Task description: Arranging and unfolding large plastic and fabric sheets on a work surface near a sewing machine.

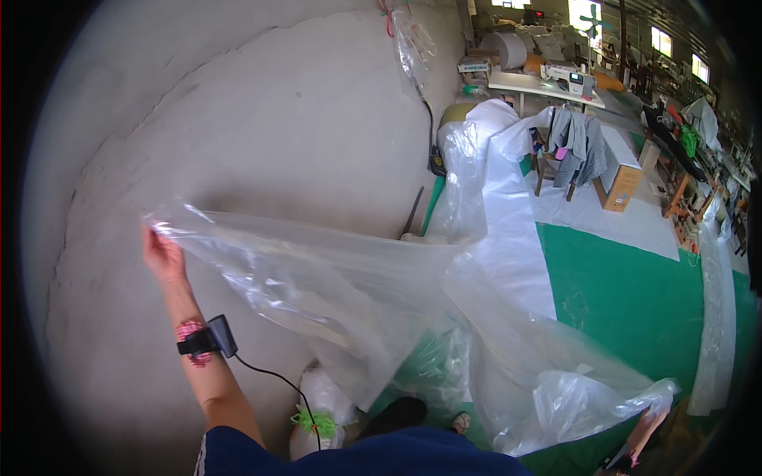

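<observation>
A wide sheet of clear plastic film (341, 278) is stretched between my two hands, across the front of my body. My left hand (163, 252), arm reaching up and out by the wall, has its fingers closed on one upper corner. Low at the far right, my right hand (652, 419) grips a gathered part of the other end; its fingers are partly covered by the film. The middle of the sheet sags toward my feet in loose, shiny folds. A black device (221, 336) with a cable is strapped to my left forearm.
A pale wall (278, 127) rises on the left. White sheeting (508, 214) runs over the green floor (627, 278). Beyond stand a clothes-draped chair (583, 151), a cardboard box (623, 187) and a sewing machine (570, 78). A bag tied with green twine (316, 420) is by my feet.
</observation>
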The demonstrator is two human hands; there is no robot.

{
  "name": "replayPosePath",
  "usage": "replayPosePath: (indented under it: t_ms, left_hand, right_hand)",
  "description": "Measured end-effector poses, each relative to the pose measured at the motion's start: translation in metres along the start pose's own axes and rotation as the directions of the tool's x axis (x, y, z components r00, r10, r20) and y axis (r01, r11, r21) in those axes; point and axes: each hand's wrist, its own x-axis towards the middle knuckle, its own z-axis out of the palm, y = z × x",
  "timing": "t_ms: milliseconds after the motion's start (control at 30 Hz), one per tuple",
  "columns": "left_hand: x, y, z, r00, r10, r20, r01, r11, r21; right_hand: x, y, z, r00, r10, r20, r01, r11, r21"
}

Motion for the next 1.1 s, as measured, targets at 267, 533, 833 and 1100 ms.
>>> replayPosePath:
  t_ms: [267,533,833,1100]
  left_hand:
    - [-0.077,0.036,0.091,0.994,0.000,-0.107,0.037,0.939,0.341]
    - [-0.201,-0.085,0.126,0.364,-0.858,0.361,0.205,0.452,0.868]
    - [-0.279,-0.120,0.082,0.438,-0.689,0.578,0.056,0.662,0.747]
    - [-0.302,-0.108,0.048,0.751,-0.659,0.039,0.468,0.572,0.674]
  right_hand:
    - [-0.087,-0.229,0.242,0.861,0.245,0.445,-0.385,0.886,0.258]
    - [-0.236,-0.376,0.401,0.083,0.191,0.978,-0.437,0.889,-0.137]
    - [-0.288,-0.367,0.452,0.005,0.277,0.961,-0.684,0.702,-0.199]
    - [-0.283,-0.252,0.390,0.267,0.401,0.876,-0.826,0.563,-0.006]
